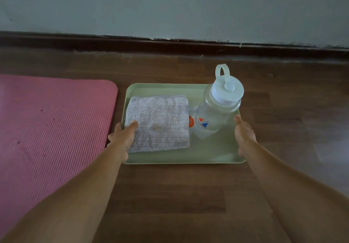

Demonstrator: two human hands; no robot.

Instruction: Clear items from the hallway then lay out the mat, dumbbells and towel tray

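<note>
A pale green tray (207,153) is just right of the pink mat (52,125), low over or on the wooden floor; I cannot tell which. A folded light grey towel (162,121) lies on the tray's left half. A clear water bottle (213,114) with a white looped lid stands on the right half. My left hand (123,137) grips the tray's left edge, thumb resting on the towel. My right hand (244,135) grips the right edge, thumb on top near the bottle. No dumbbells are in view.
A grey wall (170,6) with a dark brown skirting board (170,46) runs across the back, a short way beyond the tray. Brown wooden floor (170,195) stretches in front of and to the right of the tray.
</note>
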